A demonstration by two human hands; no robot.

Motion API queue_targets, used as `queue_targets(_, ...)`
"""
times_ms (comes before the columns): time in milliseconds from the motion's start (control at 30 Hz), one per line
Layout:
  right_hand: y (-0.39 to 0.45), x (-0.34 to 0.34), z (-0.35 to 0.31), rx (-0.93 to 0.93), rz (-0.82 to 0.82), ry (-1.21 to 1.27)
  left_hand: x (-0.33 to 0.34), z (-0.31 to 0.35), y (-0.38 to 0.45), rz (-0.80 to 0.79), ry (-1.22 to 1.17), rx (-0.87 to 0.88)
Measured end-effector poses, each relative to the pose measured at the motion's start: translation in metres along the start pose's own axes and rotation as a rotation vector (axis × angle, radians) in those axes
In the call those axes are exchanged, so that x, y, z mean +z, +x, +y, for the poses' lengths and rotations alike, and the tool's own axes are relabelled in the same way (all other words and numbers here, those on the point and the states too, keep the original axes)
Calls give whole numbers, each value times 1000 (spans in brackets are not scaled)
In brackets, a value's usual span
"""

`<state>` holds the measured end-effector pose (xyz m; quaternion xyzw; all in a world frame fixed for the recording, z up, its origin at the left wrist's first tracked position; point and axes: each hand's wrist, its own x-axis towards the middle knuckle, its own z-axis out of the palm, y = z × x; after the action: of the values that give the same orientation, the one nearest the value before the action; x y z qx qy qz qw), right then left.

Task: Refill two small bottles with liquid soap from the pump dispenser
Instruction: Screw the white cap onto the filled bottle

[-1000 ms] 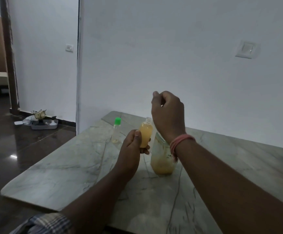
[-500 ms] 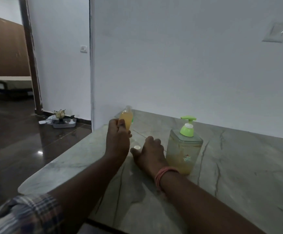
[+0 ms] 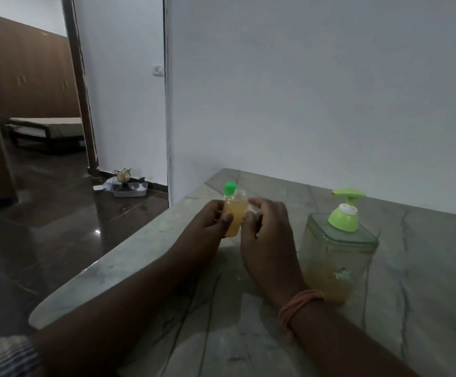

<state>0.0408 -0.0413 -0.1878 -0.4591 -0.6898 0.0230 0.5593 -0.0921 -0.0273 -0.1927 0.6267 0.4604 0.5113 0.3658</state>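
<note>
Small bottle filled and uncapped, cap coming up beside its neck

Small bottle, clear plastic, amber soap most of the way up, is held off the counter near its far left corner. My left hand grips it round the lower body, thumb across the front. The mouth looks uncapped. My right hand is just beside the bottle's right shoulder, fingers curled and pinching something pale, which I take for the cap; it is blurred, so I can't be sure.

Second bottle, green cap on, stands just behind the held one, mostly hidden. Whether it is already filled, I can't tell.

Pump dispenser stands to the right of my right hand, apart from it, square clear body, green pump head, soap low in the bottom.

Handling, as I judge it:
- The bottle is light even when full, and the thin wall likely gives under pressure. With the mouth open, a hard squeeze would push soap out of the neck, so the grip should be firm enough to hold and no more.
- Any soap film on the outside would make it slick. The best hold is low on the body, where the left hand is now, leaving the neck free.
- The cap is tiny and easy to fumble, so pinch it at the rim and seat it square before turning.
- The dispenser is stiffer and heavier, steady on its base.
</note>
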Motion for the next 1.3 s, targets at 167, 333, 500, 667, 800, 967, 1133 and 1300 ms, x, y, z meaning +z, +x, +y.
queue_targets(167,11,-5,-3,-91,154,62,2,-4,6,-20,92,-10)
queue_targets(333,10,-11,-4,-103,147,-2,5,-2,2,-59,155,-6)
queue_targets(500,8,-14,3,-121,75,-90,5,2,-4,-57,173,43)
queue_targets(667,10,-18,-1,-200,74,10,7,4,-4,-58,222,66)
queue_targets(800,9,-18,-3,-208,67,16,7,6,-6,-68,261,76)
queue_targets(967,11,-19,1,-186,1,-58,8,5,-5,-99,303,61)
queue_targets(1133,10,-15,0,13,40,53,8,6,-5,-107,299,53)
queue_targets(1300,5,-13,3,145,54,107,9,7,-7,-117,274,42)
